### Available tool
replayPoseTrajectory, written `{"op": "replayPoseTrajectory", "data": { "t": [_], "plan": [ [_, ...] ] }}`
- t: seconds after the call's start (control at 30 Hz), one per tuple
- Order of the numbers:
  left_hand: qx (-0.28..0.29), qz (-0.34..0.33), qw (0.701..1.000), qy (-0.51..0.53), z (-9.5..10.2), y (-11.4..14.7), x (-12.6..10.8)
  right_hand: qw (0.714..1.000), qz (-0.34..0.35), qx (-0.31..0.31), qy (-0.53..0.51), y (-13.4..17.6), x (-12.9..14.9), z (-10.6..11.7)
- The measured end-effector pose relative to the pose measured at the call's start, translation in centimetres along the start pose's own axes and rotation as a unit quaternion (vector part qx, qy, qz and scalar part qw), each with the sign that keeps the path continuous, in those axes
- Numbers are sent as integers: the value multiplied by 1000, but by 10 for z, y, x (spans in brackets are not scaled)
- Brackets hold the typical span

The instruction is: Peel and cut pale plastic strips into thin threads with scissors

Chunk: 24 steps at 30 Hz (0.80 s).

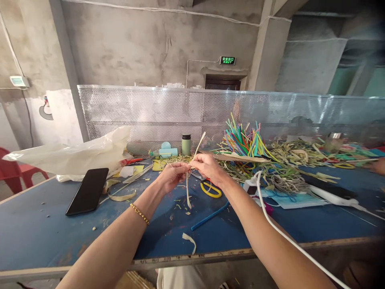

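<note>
Over the middle of the blue table, my left hand (177,173) and my right hand (206,164) meet, fingertips pinched together. Between them they hold a pale, dry strip of plant husk (200,143); one end points up, and a narrow end hangs below the fingers. The exact grip point is hidden by the fingers. Just under my right hand lie scissors with yellow handles (212,190). A blue tube (209,216) rests on the table nearer to me, with a small curled husk scrap (189,241) close to the front edge.
A black phone (88,192) and a white plastic bag (69,150) are at the left. Behind stand a green bottle (186,145) and colourful stems (243,138). Dried husks (296,152) pile up at right, where a white cable (279,230) crosses my right forearm. Perforated metal panels (150,112) close off the back.
</note>
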State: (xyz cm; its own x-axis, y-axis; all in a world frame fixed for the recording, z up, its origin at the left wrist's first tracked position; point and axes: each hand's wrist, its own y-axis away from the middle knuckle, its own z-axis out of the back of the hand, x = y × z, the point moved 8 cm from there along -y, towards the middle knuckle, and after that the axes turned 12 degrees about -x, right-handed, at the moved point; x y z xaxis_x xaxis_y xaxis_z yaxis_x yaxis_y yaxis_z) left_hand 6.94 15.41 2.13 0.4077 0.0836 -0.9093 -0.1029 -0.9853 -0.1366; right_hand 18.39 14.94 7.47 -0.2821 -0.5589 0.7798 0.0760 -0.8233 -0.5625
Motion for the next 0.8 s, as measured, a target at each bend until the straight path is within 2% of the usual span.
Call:
{"op": "replayPoseTrajectory", "data": {
  "t": [0.2, 0.27, 0.4, 0.53, 0.6, 0.7, 0.8],
  "plan": [
    [-18, -18, 999, -21, -1, 0, -2, 995, -19, -84, -46, -8, -6, 16],
    [-16, -25, 999, -32, -3, 1, -2, 993, -22, -92, -64, -11, -7, 22],
    [-44, -33, 998, -34, 1, 0, -2, 992, -28, -93, -82, -16, -8, 31],
    [-77, -41, 996, -30, 8, -2, -2, 993, 0, -101, -66, -19, -7, 34],
    [-87, -49, 995, -30, 10, -3, -2, 995, 23, -97, -30, -18, -5, 31],
    [-95, -58, 993, -31, 11, -4, -3, 997, 45, -58, 19, -14, -3, 20],
    [-91, -61, 993, -34, 11, -4, -2, 999, 38, -31, 11, -11, -3, 13]
  ]
}}
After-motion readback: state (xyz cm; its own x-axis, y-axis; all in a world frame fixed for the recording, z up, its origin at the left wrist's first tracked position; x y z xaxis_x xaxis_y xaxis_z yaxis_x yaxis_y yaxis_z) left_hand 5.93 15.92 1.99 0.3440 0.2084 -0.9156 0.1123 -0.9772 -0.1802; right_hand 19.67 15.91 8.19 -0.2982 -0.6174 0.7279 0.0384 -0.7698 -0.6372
